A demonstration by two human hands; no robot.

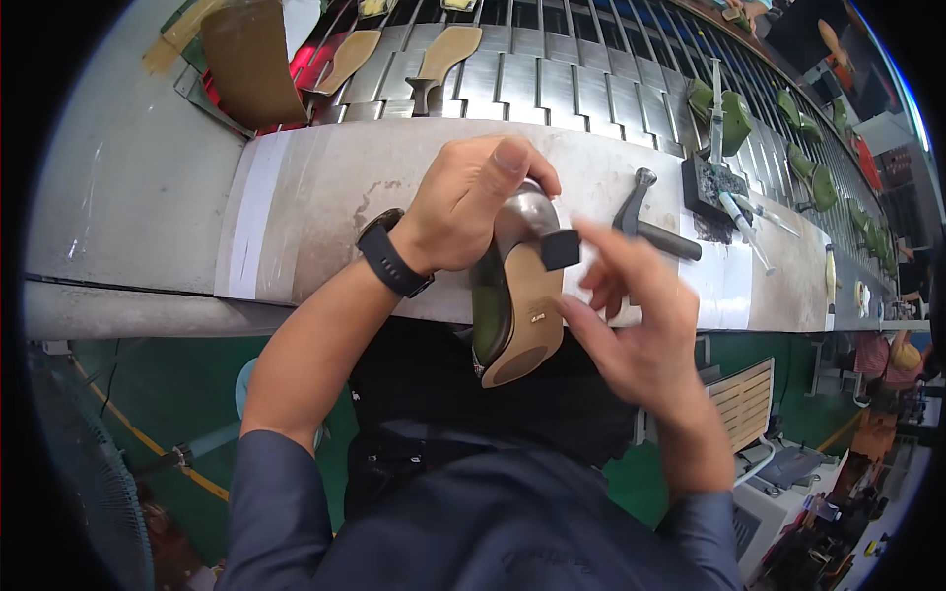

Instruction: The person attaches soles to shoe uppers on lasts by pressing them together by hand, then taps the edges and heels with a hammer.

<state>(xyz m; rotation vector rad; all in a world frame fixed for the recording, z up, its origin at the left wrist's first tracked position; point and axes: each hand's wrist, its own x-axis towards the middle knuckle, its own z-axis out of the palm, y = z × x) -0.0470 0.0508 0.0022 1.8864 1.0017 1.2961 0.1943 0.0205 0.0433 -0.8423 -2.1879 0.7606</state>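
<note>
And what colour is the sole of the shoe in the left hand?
The sole is light tan; the head view shows it best.

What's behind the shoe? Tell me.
Behind the shoe, the edge of the bench and, lower, black clothing show. Whatever the shoe and left hand cover cannot be seen.

The shoe [486, 303] is green and its sole [532, 300] tan.

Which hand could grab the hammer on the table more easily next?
Probably the right grip: it's nearer the hammer and, though blurred, looks freer. The left grip is holding the shoe.
</note>
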